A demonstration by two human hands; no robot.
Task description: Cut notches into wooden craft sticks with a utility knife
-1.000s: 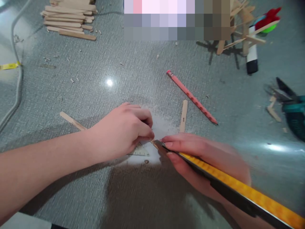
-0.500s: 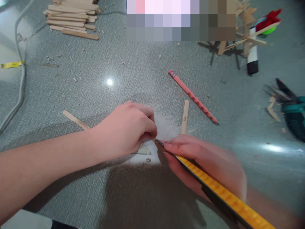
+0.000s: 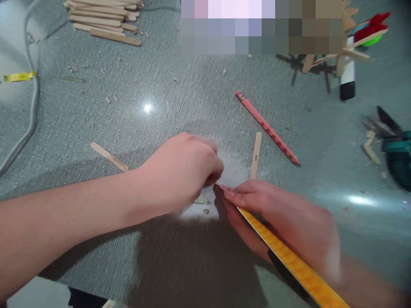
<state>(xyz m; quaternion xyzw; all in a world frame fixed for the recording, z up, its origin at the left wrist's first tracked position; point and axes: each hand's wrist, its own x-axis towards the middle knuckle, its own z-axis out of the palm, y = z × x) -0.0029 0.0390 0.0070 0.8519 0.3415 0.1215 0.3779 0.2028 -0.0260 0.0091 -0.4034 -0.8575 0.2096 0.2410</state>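
Observation:
My left hand is closed, with its fingers bent down and pinched near the tabletop. A thin pale wooden stick barely peeks out at its fingertips; most of it is hidden. My right hand wraps around a long yellow-and-black utility knife, gripping it close to the front. The knife's dark tip meets the left fingertips. Under the left hand shows a corner of a clear ruler with marks, on a patch of white dust. One craft stick with a small slot lies just beyond my right hand.
Past my left wrist lies another craft stick. A pink pencil rests beyond the hands. Farther back are a pile of craft sticks, a stick structure and a marker. Teal-handled pliers lie right; a grey cable runs left.
The whole view has shifted slightly, so table things sit a little farther right. Both hands stay together at the knife tip, and the knife's angle has changed slightly.

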